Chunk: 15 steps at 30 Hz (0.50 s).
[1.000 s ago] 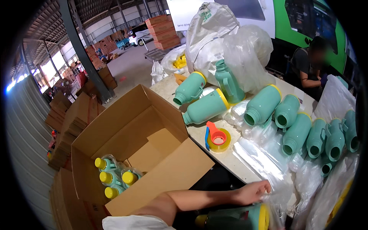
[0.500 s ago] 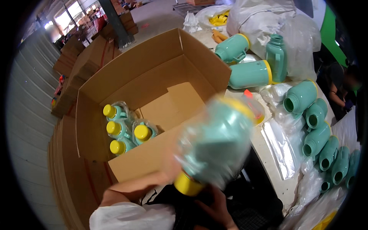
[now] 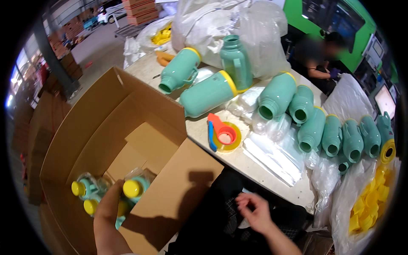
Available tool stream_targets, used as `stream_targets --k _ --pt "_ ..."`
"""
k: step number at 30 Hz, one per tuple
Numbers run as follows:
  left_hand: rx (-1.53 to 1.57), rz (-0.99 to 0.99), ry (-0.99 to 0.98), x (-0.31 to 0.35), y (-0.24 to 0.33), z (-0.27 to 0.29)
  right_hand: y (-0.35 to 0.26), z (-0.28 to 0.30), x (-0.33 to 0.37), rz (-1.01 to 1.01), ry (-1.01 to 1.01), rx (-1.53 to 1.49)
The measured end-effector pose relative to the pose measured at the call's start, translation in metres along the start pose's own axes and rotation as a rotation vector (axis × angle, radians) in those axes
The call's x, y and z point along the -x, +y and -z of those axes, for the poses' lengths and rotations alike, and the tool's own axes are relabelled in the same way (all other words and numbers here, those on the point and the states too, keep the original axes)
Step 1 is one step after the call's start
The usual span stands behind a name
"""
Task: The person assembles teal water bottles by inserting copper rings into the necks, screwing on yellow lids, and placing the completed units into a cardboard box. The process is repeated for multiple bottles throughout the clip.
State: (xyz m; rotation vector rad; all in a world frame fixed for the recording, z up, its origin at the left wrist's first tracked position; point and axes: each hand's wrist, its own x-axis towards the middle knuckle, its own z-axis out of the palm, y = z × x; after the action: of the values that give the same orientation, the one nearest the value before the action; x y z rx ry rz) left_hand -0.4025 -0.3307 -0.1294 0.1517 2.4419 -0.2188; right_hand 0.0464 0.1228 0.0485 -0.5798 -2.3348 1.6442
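Note:
My left hand (image 3: 114,192) reaches down into the cardboard box (image 3: 91,123), beside a teal flask with a yellow cap (image 3: 133,188) wrapped in clear plastic. Its fingers are hidden, so I cannot tell if they grip it. More yellow-capped teal flasks (image 3: 90,206) stand upright in that near-left corner, partly covered by my forearm. Over my lap, my right hand (image 3: 254,211) is open, its fingers loosely bent and nothing in them.
Uncapped teal flasks (image 3: 208,94) lie and stand on the table (image 3: 199,129), several in a row at right. Near the box are an orange tape dispenser (image 3: 223,131) and clear plastic bags (image 3: 272,159). A sack of yellow parts (image 3: 369,199) sits right; a person (image 3: 316,57) works beyond.
The bagged flask blurred over my lap is gone from there, and another capped flask shows in the box. My left hand has moved into the box. The view has swung right.

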Motion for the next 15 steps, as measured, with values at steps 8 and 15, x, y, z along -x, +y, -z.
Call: stream_targets --k 8,15 --pt "0.173 0.191 0.322 0.074 0.004 -0.011 -0.045 0.035 -0.297 0.493 0.586 0.291" --pt "0.738 -0.309 0.859 0.196 0.086 0.051 -0.078 0.056 -0.400 0.400 0.610 -0.070"
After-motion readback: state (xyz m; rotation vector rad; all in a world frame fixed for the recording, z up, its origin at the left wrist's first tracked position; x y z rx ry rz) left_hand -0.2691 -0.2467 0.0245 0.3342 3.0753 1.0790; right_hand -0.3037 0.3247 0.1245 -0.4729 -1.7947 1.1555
